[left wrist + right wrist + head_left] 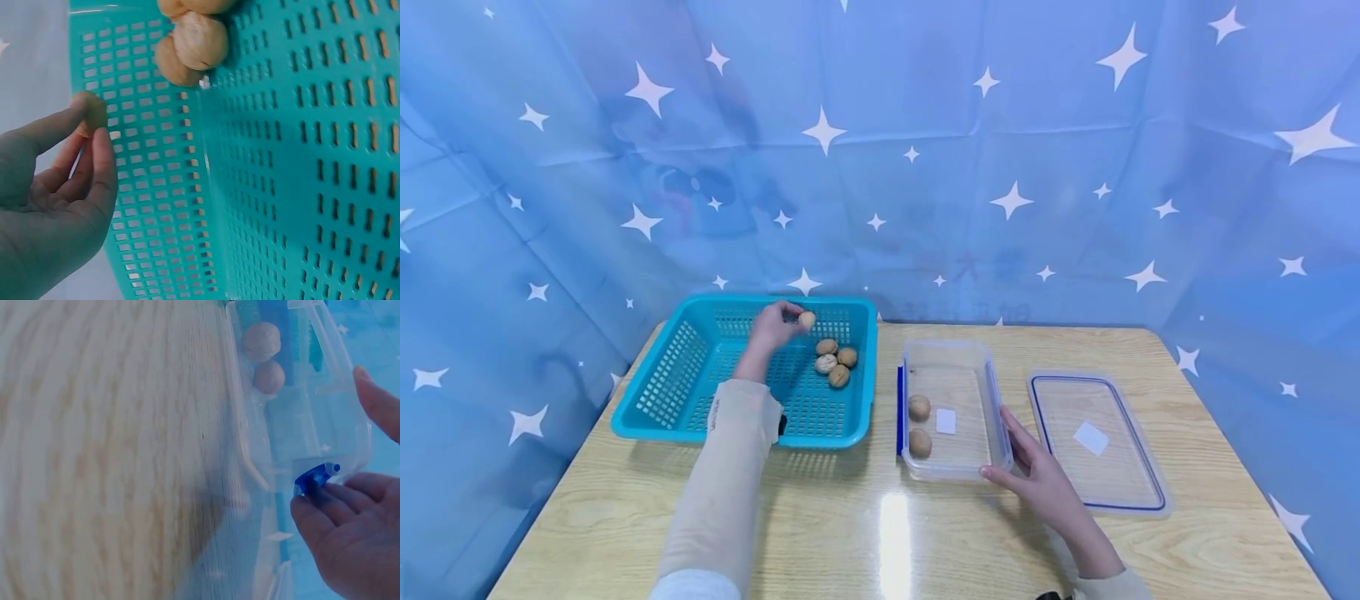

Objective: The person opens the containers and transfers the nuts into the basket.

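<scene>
Between thumb and fingertips, my left hand [773, 327] pinches a walnut [807, 320] over the far side of the teal basket [874, 375]. In the left wrist view the pinched walnut [94, 115] shows in front of the basket's slotted wall. Several more walnuts [838, 377] lie together at the basket's right end. My right hand [1037, 475] rests against the near right corner of a clear plastic box [966, 375], thumb along the front. Two walnuts [919, 407] sit along the box's left side. In the right wrist view, fingers touch a blue latch [315, 478].
A clear lid with a blue seal [1101, 467] lies flat on the wooden table [820, 533], right of the box. A blue latch flap [900, 408] stands along the box's left side. Behind the table hangs a blue star-patterned curtain [925, 233].
</scene>
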A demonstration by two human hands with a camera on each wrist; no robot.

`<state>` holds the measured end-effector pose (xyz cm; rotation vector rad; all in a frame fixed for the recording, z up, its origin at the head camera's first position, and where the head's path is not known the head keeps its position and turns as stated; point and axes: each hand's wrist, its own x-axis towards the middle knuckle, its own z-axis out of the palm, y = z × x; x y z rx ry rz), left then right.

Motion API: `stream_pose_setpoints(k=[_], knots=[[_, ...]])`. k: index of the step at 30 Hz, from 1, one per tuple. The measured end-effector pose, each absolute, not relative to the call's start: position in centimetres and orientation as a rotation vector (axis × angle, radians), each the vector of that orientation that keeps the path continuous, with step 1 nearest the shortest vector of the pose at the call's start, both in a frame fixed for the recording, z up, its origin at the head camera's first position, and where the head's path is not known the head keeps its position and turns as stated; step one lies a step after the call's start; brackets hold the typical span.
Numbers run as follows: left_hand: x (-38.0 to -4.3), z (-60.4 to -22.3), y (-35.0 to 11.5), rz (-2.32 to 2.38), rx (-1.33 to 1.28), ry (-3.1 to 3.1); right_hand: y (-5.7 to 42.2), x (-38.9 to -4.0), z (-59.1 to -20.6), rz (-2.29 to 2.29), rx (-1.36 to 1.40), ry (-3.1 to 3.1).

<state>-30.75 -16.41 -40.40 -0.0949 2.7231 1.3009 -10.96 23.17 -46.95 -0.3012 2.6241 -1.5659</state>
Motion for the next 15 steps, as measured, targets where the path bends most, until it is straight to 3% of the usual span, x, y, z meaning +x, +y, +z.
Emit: stream_pose_setpoints(k=[15], knots=[[-30.9,-41.8,-15.7,0.843,-0.008,2.712,23.0,-10.7,-46.3,-1.547,-0.305,2.645]])
